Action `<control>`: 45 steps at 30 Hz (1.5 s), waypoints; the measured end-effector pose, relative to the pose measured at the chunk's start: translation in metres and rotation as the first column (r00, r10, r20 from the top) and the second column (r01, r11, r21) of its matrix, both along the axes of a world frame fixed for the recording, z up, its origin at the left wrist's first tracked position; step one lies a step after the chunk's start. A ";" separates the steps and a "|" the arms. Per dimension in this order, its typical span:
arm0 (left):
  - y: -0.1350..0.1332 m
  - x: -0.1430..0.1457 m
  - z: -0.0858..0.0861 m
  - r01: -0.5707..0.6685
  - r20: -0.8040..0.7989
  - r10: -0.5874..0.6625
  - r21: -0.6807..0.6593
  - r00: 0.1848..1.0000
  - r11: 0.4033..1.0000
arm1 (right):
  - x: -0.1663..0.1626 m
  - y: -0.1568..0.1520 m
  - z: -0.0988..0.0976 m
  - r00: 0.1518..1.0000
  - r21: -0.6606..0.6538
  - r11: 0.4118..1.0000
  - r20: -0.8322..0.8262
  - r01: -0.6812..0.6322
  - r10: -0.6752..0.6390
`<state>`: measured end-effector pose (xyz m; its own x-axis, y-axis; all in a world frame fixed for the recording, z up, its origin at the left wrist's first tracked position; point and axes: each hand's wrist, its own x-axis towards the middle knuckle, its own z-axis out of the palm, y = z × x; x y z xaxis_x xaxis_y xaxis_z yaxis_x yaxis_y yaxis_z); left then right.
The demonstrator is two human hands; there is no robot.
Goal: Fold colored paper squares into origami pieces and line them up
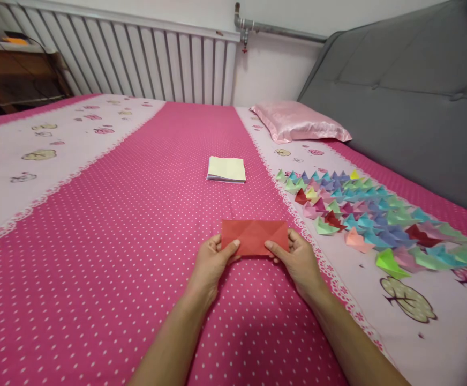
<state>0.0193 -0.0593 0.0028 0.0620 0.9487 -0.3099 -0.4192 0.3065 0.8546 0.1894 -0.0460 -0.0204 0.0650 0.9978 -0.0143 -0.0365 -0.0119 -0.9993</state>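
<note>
A red sheet of paper (254, 236), folded into a long rectangle with crease lines showing, lies on the pink dotted bedspread (145, 225). My left hand (211, 262) pinches its near left corner, thumb on top. My right hand (295, 260) pinches its near right corner the same way. Both hands rest on the bed, close to me.
A stack of pale yellow paper squares (226, 169) lies further up the bed. To the right, several folded paper shapes in many colours (370, 220) are spread in rows. A pink pillow (298, 122) lies by the grey headboard (410, 96). A white radiator (145, 59) lines the far wall.
</note>
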 end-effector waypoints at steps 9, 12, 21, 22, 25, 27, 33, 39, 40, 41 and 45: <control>-0.005 0.003 -0.005 -0.054 -0.847 0.378 0.387 0.373 0.921 | 0.002 -0.001 -0.011 0.840 0.197 0.978 0.516 0.074 -0.168; -0.008 0.011 -0.010 0.225 -0.849 0.409 0.494 0.335 0.840 | -0.002 -0.006 -0.006 0.730 0.386 0.920 0.648 -0.071 -0.215; -0.015 0.018 -0.024 0.639 -0.988 0.050 0.133 0.145 0.758 | -0.003 -0.013 -0.010 0.480 0.042 0.747 0.789 -0.663 0.382; -0.015 0.017 -0.024 0.638 -0.989 0.049 0.126 0.136 0.759 | -0.002 -0.013 -0.010 0.462 0.020 0.750 0.798 -0.661 0.386; -0.015 0.016 -0.023 0.622 -0.995 0.048 0.095 0.093 0.777 | -0.001 -0.012 -0.010 0.426 -0.026 0.773 0.822 -0.634 0.378; -0.014 0.016 -0.023 0.609 -0.997 0.049 0.073 0.056 0.790 | -0.001 -0.011 -0.010 0.412 -0.045 0.789 0.834 -0.613 0.368; -0.014 0.013 -0.027 0.558 -0.997 0.079 0.061 -0.008 0.827 | 0.001 -0.010 -0.016 0.361 -0.062 0.824 0.879 -0.563 0.312; -0.013 0.010 -0.022 0.488 -0.973 0.000 -0.115 -0.229 0.865 | 0.005 -0.008 -0.012 0.197 -0.163 0.855 0.936 -0.492 0.292; -0.012 0.009 -0.020 0.475 -0.967 -0.011 -0.135 -0.255 0.870 | 0.005 -0.008 -0.011 0.180 -0.180 0.858 0.938 -0.481 0.298; -0.012 0.008 -0.019 0.463 -0.962 -0.020 -0.150 -0.273 0.874 | 0.006 -0.007 -0.011 0.167 -0.193 0.861 0.938 -0.471 0.302; -0.010 0.005 -0.017 0.427 -0.954 -0.058 -0.186 -0.296 0.885 | 0.009 -0.006 -0.011 0.155 -0.204 0.868 0.941 -0.453 0.302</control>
